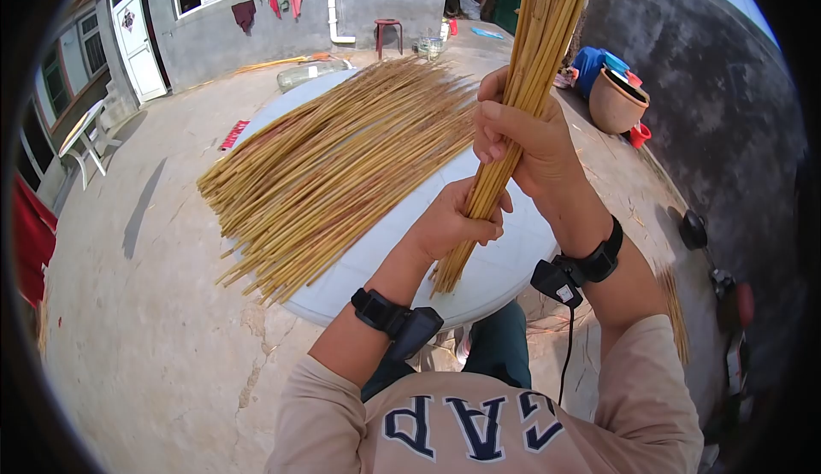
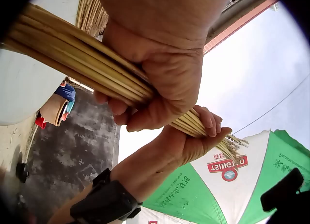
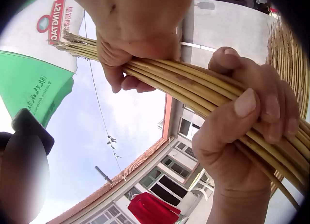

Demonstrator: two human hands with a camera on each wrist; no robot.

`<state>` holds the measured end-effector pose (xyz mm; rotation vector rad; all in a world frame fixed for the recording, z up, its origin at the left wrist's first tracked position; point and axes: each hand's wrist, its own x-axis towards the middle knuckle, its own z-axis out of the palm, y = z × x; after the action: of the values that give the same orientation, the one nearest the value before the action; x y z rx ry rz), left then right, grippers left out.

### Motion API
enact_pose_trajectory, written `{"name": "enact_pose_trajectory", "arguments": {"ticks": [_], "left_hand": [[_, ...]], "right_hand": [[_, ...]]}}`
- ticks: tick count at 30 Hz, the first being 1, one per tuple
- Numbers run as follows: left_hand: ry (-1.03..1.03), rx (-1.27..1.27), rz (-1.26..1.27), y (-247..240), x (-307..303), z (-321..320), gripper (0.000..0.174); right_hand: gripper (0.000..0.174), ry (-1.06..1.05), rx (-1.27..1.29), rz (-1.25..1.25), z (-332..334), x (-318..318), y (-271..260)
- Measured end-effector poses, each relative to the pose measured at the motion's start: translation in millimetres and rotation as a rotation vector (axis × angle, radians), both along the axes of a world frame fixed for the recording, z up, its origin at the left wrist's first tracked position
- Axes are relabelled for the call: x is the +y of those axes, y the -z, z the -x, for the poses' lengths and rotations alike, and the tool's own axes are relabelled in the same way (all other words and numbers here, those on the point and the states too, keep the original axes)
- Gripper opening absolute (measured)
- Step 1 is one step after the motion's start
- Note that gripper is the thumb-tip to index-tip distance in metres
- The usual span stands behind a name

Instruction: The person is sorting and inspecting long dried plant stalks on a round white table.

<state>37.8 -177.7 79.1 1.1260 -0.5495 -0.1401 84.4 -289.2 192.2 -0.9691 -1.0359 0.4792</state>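
Both hands hold a bundle of long yellow-brown stalks (image 1: 547,38), tilted with its top leaning right and out of the head view. My left hand (image 1: 457,219) grips it near the lower cut ends, which overlap the table's near edge. Higher up, my right hand (image 1: 532,139) wraps round the same bundle. In the right wrist view the left hand's fingers (image 3: 273,100) curl over the stalks, thumb across the front. Thin, brushy tips (image 2: 235,144) stick out past the right hand in the left wrist view. A large pile of similar stalks (image 1: 342,166) lies beside the bundle.
The pile covers much of a pale round table (image 1: 376,264). Behind it stands a red stool (image 1: 388,36). Clay pot (image 1: 617,102) and blue container (image 1: 588,68) sit by the dark right wall. A green and white umbrella (image 2: 232,180) is overhead. More stalks (image 1: 673,313) lie at right.
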Motion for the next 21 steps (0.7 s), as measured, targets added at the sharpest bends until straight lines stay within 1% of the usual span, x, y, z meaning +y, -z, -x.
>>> {"name": "enact_pose_trajectory", "arguments": {"ticks": [1, 2, 3, 4, 5, 6, 7, 8, 9, 11, 12, 15, 17, 18, 20, 21], "left_hand": [[-0.120, -0.034, -0.035, -1.2, -1.4, -0.1, 0.031], [-0.238, -0.065, -0.070, -3.0, -3.8, 0.0, 0.033], [-0.238, -0.065, -0.070, -6.7, -6.9, 0.6, 0.033], [-0.471, -0.146, -0.201, -11.9, -10.3, 0.9, 0.040], [-0.703, -0.228, -0.332, -14.7, -12.8, 0.7, 0.048], [-0.701, -0.230, -0.331, -14.8, -14.4, 0.4, 0.048], [-0.829, -0.303, -0.391, -14.8, -16.0, 0.1, 0.056], [-0.960, -0.378, -0.450, -14.6, -16.5, 0.1, 0.064], [-0.963, -0.380, -0.447, -13.9, -16.9, 1.0, 0.064], [-0.987, -0.364, -0.476, -10.3, -17.7, 4.6, 0.070], [-0.992, -0.362, -0.476, -6.5, -19.2, 4.1, 0.070], [-1.004, -0.354, -0.482, 12.1, -20.9, -2.0, 0.066], [-0.949, -0.208, -0.506, 18.1, -22.3, -2.7, 0.056], [-0.946, -0.208, -0.506, 18.3, -22.0, -2.2, 0.056], [-0.887, -0.130, -0.530, 15.5, -19.9, -1.2, 0.045], [-0.887, -0.131, -0.529, 13.1, -19.6, -0.6, 0.045]], "right_hand": [[0.023, -0.003, -0.003, 0.001, 1.0, 2.4, -1.6], [0.022, 0.111, -0.025, -0.014, 3.0, 5.0, -4.2], [0.022, 0.226, -0.046, -0.029, 4.2, 6.9, -6.2], [0.022, 0.226, -0.046, -0.030, 2.8, 8.9, -8.5], [0.024, 0.322, -0.080, -0.039, 0.0, 11.0, -11.7], [0.026, 0.419, -0.115, -0.048, -1.1, 11.9, -13.6], [0.026, 0.421, -0.117, -0.047, -1.8, 12.1, -12.9], [0.028, 0.474, -0.075, -0.053, -4.0, 13.3, -10.4], [0.031, 0.524, -0.034, -0.059, -6.4, 14.6, -7.9], [0.033, 0.487, -0.009, -0.091, -7.0, 15.6, 1.1], [0.035, 0.455, 0.019, -0.125, -5.9, 15.0, 4.7], [0.038, 0.424, 0.041, -0.100, -3.3, 13.6, 12.7], [0.040, 0.402, 0.055, -0.076, -6.2, 9.5, 17.3], [0.042, 0.375, 0.064, -0.054, -7.4, 8.4, 18.7], [0.042, 0.393, 0.059, -0.050, -6.5, 8.1, 18.8], [0.043, 0.409, 0.056, -0.045, -5.7, 8.3, 18.2]]}}
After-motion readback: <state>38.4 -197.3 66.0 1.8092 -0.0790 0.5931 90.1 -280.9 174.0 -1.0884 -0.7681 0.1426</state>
